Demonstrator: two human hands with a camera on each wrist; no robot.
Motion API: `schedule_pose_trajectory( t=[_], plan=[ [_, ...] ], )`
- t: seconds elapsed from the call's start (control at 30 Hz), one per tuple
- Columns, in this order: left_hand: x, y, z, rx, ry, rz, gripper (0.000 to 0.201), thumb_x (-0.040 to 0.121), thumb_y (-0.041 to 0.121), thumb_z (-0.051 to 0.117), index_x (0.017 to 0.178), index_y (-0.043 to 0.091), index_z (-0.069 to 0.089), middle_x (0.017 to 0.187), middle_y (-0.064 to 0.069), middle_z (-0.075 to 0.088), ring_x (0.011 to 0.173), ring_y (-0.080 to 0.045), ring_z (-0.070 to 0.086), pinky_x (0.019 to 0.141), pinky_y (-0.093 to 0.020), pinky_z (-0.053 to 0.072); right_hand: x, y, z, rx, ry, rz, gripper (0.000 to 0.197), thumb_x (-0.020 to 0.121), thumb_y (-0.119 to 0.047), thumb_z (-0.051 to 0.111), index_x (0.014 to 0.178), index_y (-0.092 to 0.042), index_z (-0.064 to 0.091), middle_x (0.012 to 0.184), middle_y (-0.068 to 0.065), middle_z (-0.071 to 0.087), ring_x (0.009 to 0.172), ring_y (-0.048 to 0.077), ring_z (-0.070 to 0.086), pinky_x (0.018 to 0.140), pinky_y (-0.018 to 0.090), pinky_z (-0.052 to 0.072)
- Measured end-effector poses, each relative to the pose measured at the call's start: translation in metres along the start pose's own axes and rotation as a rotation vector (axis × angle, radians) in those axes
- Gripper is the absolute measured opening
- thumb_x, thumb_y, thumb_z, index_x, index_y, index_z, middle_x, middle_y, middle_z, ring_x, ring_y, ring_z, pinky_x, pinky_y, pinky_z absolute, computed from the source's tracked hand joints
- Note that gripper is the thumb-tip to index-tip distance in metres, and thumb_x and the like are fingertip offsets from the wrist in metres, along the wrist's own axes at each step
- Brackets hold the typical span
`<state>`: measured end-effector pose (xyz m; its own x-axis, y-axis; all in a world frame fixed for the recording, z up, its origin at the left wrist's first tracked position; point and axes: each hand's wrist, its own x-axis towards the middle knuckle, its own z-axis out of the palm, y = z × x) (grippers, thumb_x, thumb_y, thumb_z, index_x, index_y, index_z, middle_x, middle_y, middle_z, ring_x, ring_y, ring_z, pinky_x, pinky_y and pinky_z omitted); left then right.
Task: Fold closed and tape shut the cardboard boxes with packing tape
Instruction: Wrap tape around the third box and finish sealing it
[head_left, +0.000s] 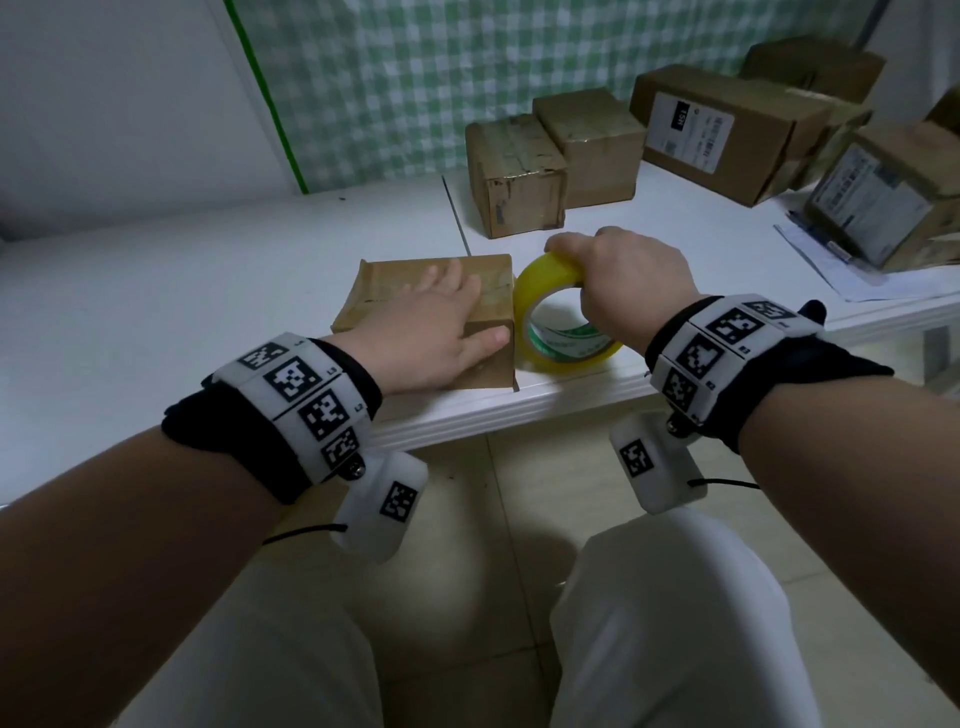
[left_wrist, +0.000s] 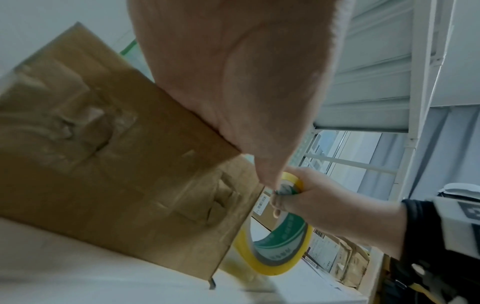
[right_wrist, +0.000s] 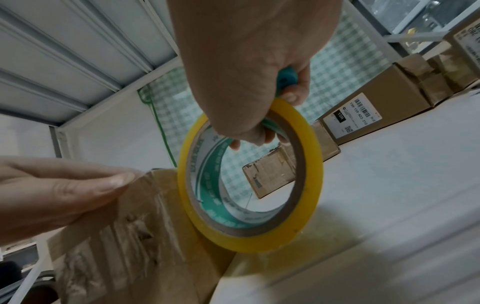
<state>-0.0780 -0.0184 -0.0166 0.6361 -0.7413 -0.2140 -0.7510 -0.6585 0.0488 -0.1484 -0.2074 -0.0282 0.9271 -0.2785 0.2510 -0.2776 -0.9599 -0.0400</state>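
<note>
Right grip (head_left: 621, 280): fingers curled round the top of the tape roll (head_left: 563, 322), thumb through its core; a small teal item, unidentifiable, was tucked in the same hand in the right wrist view. Roll: yellow, green-printed core, held on edge at centre frame, its lower rim on the white worktop (head_left: 208, 291), its side just beside the box's right face.

Left grip (head_left: 439, 325): fingers straight and spread, palm flat on the lid of the cardboard box (head_left: 395, 283), thumb over the right edge. Box: closed, old clear tape wrinkled across its near side, set at the front edge of the worktop, left of centre.

Behind, centre to upper right of the frame: two small taped boxes (head_left: 514, 174) side by side; a long box with a white shipping label (head_left: 727, 130); more labelled boxes (head_left: 883, 192) at the right edge, resting on loose papers (head_left: 826, 265). Backdrop: green-and-white checked cloth (head_left: 415, 78).
</note>
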Motion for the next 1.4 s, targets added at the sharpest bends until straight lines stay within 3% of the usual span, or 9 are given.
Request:
schedule_pose_trajectory(
  t=[0.23, 0.37, 0.53, 0.73, 0.9, 1.07, 1.17, 1.33, 1.4],
  plan=[
    [0.011, 0.007, -0.004, -0.014, -0.052, 0.026, 0.077, 0.093, 0.058, 0.033, 0.151, 0.025, -0.007, 0.158, 0.001, -0.016, 0.146, -0.024, -0.010, 0.116, -0.056, 0.003, -0.003, -0.005, -0.005, -0.006, -0.027, 0.029, 0.052, 0.086, -0.003, 0.040, 0.130, -0.031, 0.047, 0.092, 0.006, 0.045, 0.093, 0.035, 0.056, 0.065, 0.034, 0.035],
    [0.031, 0.010, -0.016, -0.012, -0.129, -0.008, 0.101, 0.083, 0.056, 0.058, 0.149, 0.030, -0.014, 0.157, 0.002, -0.020, 0.145, -0.028, -0.015, 0.110, -0.067, 0.006, -0.009, -0.012, -0.009, -0.017, -0.030, 0.049, 0.048, 0.087, -0.003, 0.040, 0.128, -0.028, 0.047, 0.094, 0.007, 0.046, 0.091, 0.033, 0.055, 0.065, 0.034, 0.036],
    [0.039, 0.005, -0.023, -0.061, -0.021, 0.100, 0.122, 0.060, 0.052, 0.082, 0.151, 0.031, 0.004, 0.146, -0.007, 0.029, 0.134, -0.032, 0.026, 0.109, -0.049, 0.029, -0.016, -0.024, -0.023, -0.003, 0.036, 0.038, 0.048, 0.087, -0.009, 0.045, 0.129, -0.032, 0.050, 0.102, 0.007, 0.053, 0.097, 0.031, 0.056, 0.063, 0.032, 0.035],
    [0.003, -0.038, -0.058, -0.617, 0.206, 0.137, 0.091, 0.058, 0.033, 0.088, 0.137, 0.025, 0.043, 0.127, 0.004, 0.055, 0.114, -0.014, 0.053, 0.097, -0.029, 0.042, 0.007, -0.053, -0.085, 0.272, 0.377, 0.136, 0.044, 0.084, -0.020, 0.057, 0.127, -0.025, 0.053, 0.119, 0.008, 0.060, 0.110, 0.030, 0.055, 0.079, 0.039, 0.046],
    [-0.035, -0.068, -0.045, -1.150, 0.219, 0.023, 0.077, 0.066, 0.000, 0.080, 0.130, 0.020, 0.043, 0.110, 0.005, 0.063, 0.101, -0.009, 0.062, 0.084, -0.029, 0.054, 0.032, -0.103, -0.102, 0.384, 0.253, 0.001, 0.047, 0.085, -0.023, 0.056, 0.131, -0.024, 0.048, 0.105, 0.006, 0.061, 0.098, 0.030, 0.059, 0.072, 0.034, 0.047],
    [-0.051, -0.087, -0.030, -1.332, 0.173, -0.143, 0.085, 0.054, 0.045, 0.086, 0.130, 0.031, 0.049, 0.113, 0.009, 0.068, 0.108, -0.013, 0.061, 0.091, -0.041, 0.050, 0.036, -0.139, -0.084, 0.541, 0.103, -0.046, 0.046, 0.081, -0.019, 0.061, 0.123, -0.019, 0.043, 0.090, 0.003, 0.057, 0.082, 0.025, 0.058, 0.068, 0.032, 0.047],
    [-0.050, -0.087, -0.026, -1.330, 0.219, -0.208, 0.071, 0.051, 0.049, 0.080, 0.118, 0.036, 0.059, 0.109, 0.011, 0.069, 0.110, -0.017, 0.059, 0.096, -0.055, 0.042, 0.040, -0.151, -0.075, 0.606, 0.060, -0.037, 0.043, 0.081, -0.016, 0.062, 0.118, -0.015, 0.040, 0.087, 0.004, 0.055, 0.079, 0.026, 0.058, 0.066, 0.035, 0.049],
    [-0.044, -0.086, -0.020, -1.222, 0.306, -0.233, 0.071, 0.053, 0.058, 0.072, 0.119, 0.038, 0.056, 0.109, 0.012, 0.067, 0.105, -0.012, 0.059, 0.078, -0.030, 0.046, 0.050, -0.151, -0.069, 0.596, 0.061, 0.003, 0.029, 0.084, -0.017, 0.058, 0.106, -0.015, 0.039, 0.078, -0.001, 0.048, 0.078, 0.026, 0.056, 0.063, 0.032, 0.042],
    [-0.044, -0.086, -0.021, -1.182, 0.280, -0.253, 0.078, 0.054, 0.060, 0.070, 0.126, 0.038, 0.049, 0.115, 0.013, 0.062, 0.106, -0.012, 0.054, 0.075, -0.031, 0.043, 0.051, -0.153, -0.070, 0.573, 0.084, 0.010, 0.021, 0.085, -0.015, 0.054, 0.099, -0.015, 0.039, 0.075, -0.002, 0.044, 0.075, 0.026, 0.051, 0.062, 0.031, 0.037]
  ],
)
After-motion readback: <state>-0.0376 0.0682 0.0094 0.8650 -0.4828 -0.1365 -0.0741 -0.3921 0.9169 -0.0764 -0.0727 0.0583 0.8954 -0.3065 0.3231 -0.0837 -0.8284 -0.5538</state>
